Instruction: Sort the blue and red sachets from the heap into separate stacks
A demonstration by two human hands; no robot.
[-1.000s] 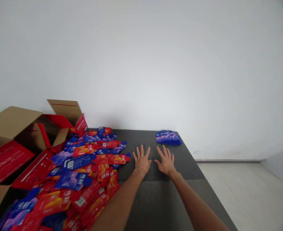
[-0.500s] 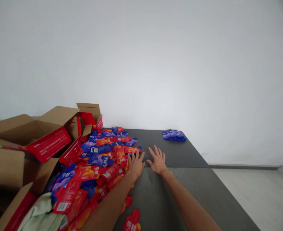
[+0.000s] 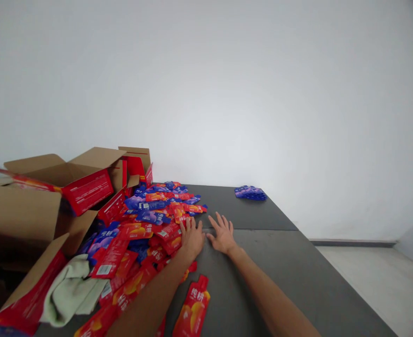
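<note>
Far end of tabletop (image 3: pixel 243 288), right of frame centre: one neat blue stack (image 3: pixel 251 193), looks done. Left half: big mixed pile (image 3: pixel 152 216), red + blue, loose; prob. most work left. Lone red pouch (image 3: pixel 194 306) bottom centre. Both hands reach fwd from bottom edge, palms down, fingers spread, nothing visibly held. L hand (image 3: pixel 192 238) at pile's R edge; contact can't tell. R hand (image 3: pixel 223 235) close by, over tabletop, thumbs facing.

A dark table (image 3: pixel 297 262) carries a heap of red and blue pouches (image 3: pixel 151 216), open cardboard boxes (image 3: pixel 90 191), a pale green cloth (image 3: pixel 71 291), a lone red pouch (image 3: pixel 192 311) and, by the far right corner, stacked blue pouches (image 3: pixel 250 193).
</note>
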